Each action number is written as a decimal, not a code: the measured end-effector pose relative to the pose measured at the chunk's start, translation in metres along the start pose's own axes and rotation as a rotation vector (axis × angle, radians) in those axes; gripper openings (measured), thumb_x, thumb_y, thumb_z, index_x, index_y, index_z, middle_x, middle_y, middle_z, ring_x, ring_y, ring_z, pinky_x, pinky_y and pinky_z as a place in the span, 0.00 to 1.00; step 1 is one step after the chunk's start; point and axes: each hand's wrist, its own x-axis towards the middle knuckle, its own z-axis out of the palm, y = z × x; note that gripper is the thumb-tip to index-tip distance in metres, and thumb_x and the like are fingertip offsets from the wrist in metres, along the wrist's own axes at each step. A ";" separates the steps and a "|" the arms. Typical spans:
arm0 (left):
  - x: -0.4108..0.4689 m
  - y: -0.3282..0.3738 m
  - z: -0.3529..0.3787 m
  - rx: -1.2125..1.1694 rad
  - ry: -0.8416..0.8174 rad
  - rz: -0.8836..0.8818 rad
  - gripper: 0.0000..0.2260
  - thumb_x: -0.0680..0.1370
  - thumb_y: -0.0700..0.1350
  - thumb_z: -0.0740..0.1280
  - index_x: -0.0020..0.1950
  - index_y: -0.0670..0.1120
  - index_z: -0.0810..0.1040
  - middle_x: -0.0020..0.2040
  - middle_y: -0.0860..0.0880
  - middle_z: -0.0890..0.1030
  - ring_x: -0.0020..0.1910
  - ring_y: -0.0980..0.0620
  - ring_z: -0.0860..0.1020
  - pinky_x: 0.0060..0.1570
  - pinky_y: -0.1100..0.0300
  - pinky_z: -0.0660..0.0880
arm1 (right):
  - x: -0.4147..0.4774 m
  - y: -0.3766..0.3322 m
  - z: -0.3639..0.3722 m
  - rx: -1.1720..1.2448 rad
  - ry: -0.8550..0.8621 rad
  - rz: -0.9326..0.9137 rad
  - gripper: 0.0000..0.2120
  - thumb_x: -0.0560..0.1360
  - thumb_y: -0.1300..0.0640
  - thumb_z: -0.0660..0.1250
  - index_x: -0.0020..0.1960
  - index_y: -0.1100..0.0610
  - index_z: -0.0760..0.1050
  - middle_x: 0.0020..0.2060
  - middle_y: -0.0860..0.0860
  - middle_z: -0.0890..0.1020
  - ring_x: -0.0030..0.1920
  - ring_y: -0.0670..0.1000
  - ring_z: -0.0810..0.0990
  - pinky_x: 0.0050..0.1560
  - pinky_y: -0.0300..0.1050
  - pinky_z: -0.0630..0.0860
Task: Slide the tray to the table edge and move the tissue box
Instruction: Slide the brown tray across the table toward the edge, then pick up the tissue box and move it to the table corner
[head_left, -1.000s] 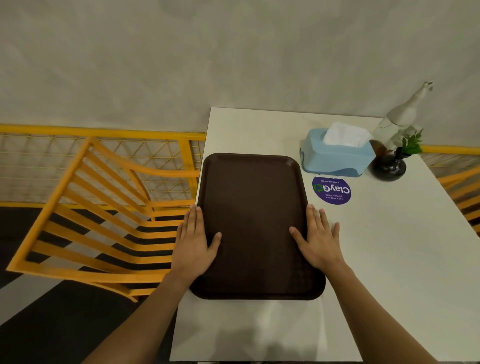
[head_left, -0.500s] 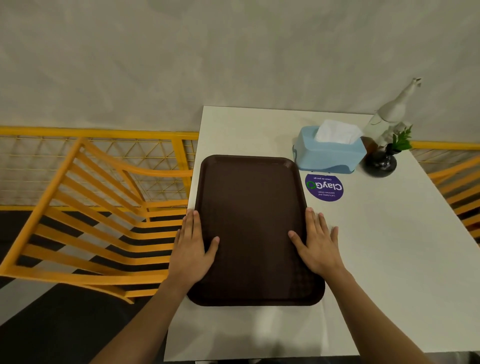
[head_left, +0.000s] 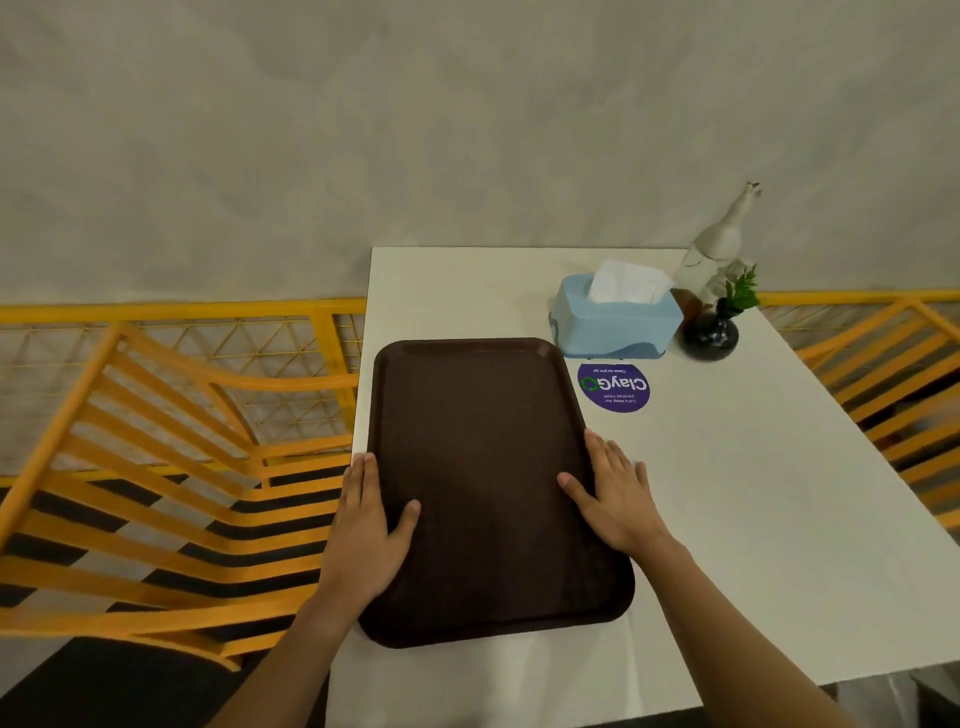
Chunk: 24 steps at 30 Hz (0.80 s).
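On the table, along its left edge, I see the dark brown tray lying flat, long side running front to back. Its left rim sits right at the table's left edge; near end stops short of the front edge, white surface shows there. My left hand lies flat on the tray's left rim, fingers stretched forward and together, thumb splayed inward onto the tray floor, nothing gripped. Outer fingers overlap the table's left edge. My right hand lies flat on the right rim, fingers spread wide, thumb pointing inward on the tray, outer fingers on the bare table just beside the rim. Also holding nothing, just pressing down.

Light blue tissue box stands toward the far right part of the table, just past the tray's far right corner, near it but I can't tell if they touch. White tissue sticks up from its top slot. A round purple sticker is on the table just in front of the box, right of the tray. A dark round vase with a green sprig stands right of the box, close to the right edge. A pale figurine is behind the vase at the far right corner. Orange slatted chair off the left edge.
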 end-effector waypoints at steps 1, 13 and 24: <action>0.000 0.001 -0.002 -0.039 -0.006 -0.010 0.40 0.81 0.61 0.61 0.83 0.47 0.44 0.84 0.48 0.46 0.82 0.48 0.47 0.78 0.46 0.55 | 0.000 0.000 -0.003 0.040 0.014 0.003 0.38 0.80 0.32 0.52 0.83 0.50 0.49 0.81 0.51 0.59 0.80 0.56 0.55 0.78 0.63 0.52; 0.024 0.064 -0.017 -0.107 0.067 0.116 0.32 0.80 0.56 0.65 0.82 0.52 0.57 0.82 0.49 0.53 0.80 0.47 0.54 0.76 0.46 0.58 | 0.006 0.031 -0.049 0.260 0.295 0.109 0.22 0.81 0.42 0.63 0.72 0.49 0.72 0.71 0.49 0.74 0.69 0.52 0.73 0.67 0.49 0.70; 0.115 0.215 0.047 -0.281 0.108 0.149 0.37 0.74 0.55 0.74 0.79 0.49 0.62 0.76 0.48 0.66 0.74 0.51 0.66 0.65 0.62 0.62 | 0.114 0.089 -0.123 0.420 0.398 -0.015 0.25 0.80 0.47 0.67 0.75 0.50 0.66 0.73 0.51 0.71 0.71 0.51 0.70 0.63 0.43 0.66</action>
